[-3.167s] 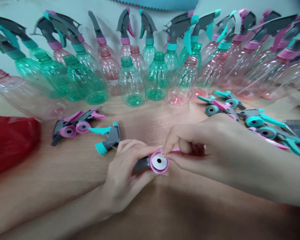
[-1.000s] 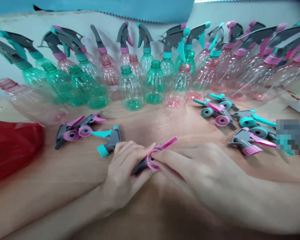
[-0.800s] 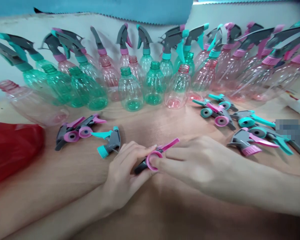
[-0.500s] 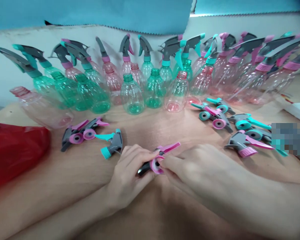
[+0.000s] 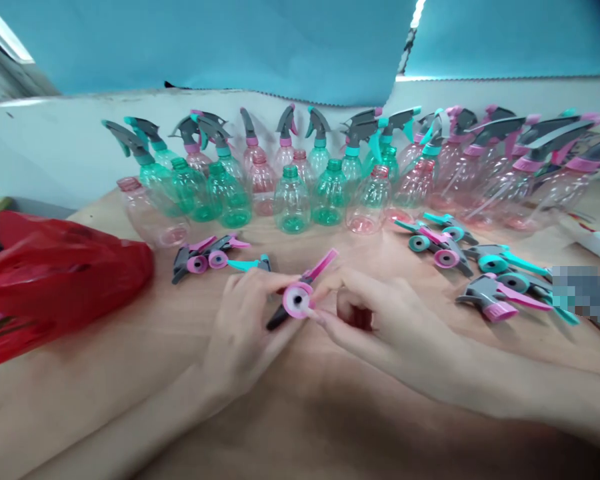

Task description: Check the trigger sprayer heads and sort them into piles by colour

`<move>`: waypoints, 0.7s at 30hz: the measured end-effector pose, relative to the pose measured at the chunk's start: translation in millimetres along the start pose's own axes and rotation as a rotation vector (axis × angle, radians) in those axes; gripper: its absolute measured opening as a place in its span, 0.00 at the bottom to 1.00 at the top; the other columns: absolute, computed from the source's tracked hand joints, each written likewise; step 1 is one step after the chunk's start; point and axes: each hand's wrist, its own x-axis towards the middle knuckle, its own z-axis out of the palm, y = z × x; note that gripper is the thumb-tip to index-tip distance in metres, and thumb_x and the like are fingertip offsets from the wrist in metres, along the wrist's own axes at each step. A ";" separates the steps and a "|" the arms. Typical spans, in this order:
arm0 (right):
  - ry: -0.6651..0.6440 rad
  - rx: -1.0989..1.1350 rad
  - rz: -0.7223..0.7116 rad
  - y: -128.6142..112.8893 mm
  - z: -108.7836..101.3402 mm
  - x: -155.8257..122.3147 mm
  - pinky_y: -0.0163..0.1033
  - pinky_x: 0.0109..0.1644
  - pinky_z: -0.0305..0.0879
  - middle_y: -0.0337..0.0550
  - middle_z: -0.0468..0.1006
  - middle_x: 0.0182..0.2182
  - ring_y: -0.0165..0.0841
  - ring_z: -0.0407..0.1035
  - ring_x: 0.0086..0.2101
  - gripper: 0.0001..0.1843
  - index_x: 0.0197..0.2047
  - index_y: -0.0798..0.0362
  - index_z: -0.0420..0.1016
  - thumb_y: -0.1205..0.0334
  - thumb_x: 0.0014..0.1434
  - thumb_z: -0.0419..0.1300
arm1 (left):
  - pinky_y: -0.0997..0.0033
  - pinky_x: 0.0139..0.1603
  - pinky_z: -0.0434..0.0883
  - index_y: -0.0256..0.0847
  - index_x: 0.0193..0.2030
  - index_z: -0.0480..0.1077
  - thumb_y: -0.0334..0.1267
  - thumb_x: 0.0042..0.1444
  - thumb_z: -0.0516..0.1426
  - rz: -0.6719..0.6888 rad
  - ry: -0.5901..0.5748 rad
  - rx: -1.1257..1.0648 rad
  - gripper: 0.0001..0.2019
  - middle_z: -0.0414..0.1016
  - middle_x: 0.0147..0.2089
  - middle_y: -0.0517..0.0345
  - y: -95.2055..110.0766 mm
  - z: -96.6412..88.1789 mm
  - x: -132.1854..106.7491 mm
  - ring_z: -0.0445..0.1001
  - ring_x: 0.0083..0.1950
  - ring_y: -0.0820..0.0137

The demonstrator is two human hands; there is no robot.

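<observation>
A pink and grey trigger spray head (image 5: 291, 303) is held low over the table, its round pink collar facing me with a white ring and dark hole inside. My left hand (image 5: 243, 327) is closed around its grey body from the left. From the other side, my right hand (image 5: 385, 317) pinches the collar's right edge between thumb and forefinger, its other fingers curled. Just beyond my left hand lies a turquoise and grey spray head (image 5: 253, 263), partly hidden by that hand. Two pink and grey spray heads (image 5: 197, 263) lie further left.
Several uncapped bottles, such as a green one (image 5: 293, 203) and a pink one (image 5: 367, 207), stand in front of bottles with spray heads fitted (image 5: 510, 187). Loose spray heads (image 5: 495, 297) lie in a pile at right. At left is a red plastic bag (image 5: 80, 280).
My view has tilted up and swung left. The collar has turned to face me more fully, and my right thumb has moved from its opening to its right edge.
</observation>
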 end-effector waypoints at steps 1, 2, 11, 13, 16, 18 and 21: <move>-0.013 0.000 -0.021 -2.0 -1.6 0.6 0.27 0.23 0.52 0.26 0.60 0.18 0.22 0.55 0.19 0.05 0.41 0.50 0.68 0.66 0.60 0.56 | 0.64 0.38 0.69 0.43 0.46 0.64 0.41 0.57 0.58 -0.058 0.010 0.027 0.12 0.75 0.39 0.57 -5.1 -5.9 -1.7 0.74 0.38 0.66; -0.029 -0.011 -0.044 -3.2 -2.5 1.5 0.27 0.23 0.52 0.27 0.60 0.19 0.22 0.56 0.20 0.05 0.40 0.50 0.69 0.67 0.59 0.56 | 0.64 0.38 0.70 0.43 0.47 0.64 0.42 0.56 0.59 -0.149 0.038 0.061 0.14 0.75 0.41 0.57 -11.8 -11.9 -3.7 0.74 0.39 0.65; -0.168 -0.333 -0.119 22.4 9.0 18.9 0.31 0.25 0.54 0.34 0.71 0.23 0.25 0.63 0.22 0.06 0.39 0.53 0.71 0.65 0.60 0.54 | 0.55 0.46 0.71 0.43 0.45 0.65 0.44 0.57 0.55 -0.414 -0.159 0.210 0.11 0.72 0.45 0.52 -94.1 -49.8 -42.8 0.73 0.45 0.58; -0.181 -0.375 -0.083 31.5 3.2 16.4 0.33 0.27 0.56 0.37 0.74 0.26 0.27 0.66 0.25 0.07 0.41 0.52 0.71 0.64 0.61 0.53 | 0.53 0.48 0.70 0.43 0.45 0.67 0.44 0.59 0.51 -0.320 -0.275 0.227 0.11 0.71 0.46 0.51 -101.5 -53.5 -52.9 0.71 0.47 0.56; -0.197 -0.432 -0.003 43.7 -15.1 2.0 0.34 0.31 0.61 0.40 0.77 0.32 0.30 0.71 0.30 0.09 0.44 0.51 0.71 0.63 0.61 0.54 | 0.51 0.49 0.69 0.47 0.47 0.67 0.47 0.58 0.52 -0.224 -0.373 0.215 0.13 0.72 0.49 0.53 -105.6 -56.0 -60.7 0.70 0.50 0.54; -0.183 -0.464 0.054 50.9 -31.4 -13.8 0.35 0.34 0.64 0.39 0.78 0.34 0.30 0.72 0.32 0.09 0.45 0.50 0.70 0.63 0.60 0.54 | 0.50 0.47 0.69 0.50 0.47 0.68 0.49 0.57 0.52 -0.210 -0.386 0.188 0.14 0.72 0.50 0.54 -104.8 -55.0 -59.6 0.71 0.49 0.53; -0.098 -0.520 0.139 61.8 -58.8 -41.4 0.36 0.35 0.66 0.40 0.78 0.33 0.31 0.73 0.33 0.08 0.43 0.50 0.70 0.62 0.61 0.54 | 0.50 0.49 0.66 0.53 0.47 0.71 0.46 0.58 0.54 -0.145 -0.230 0.027 0.11 0.72 0.49 0.61 -95.6 -48.6 -47.7 0.70 0.47 0.54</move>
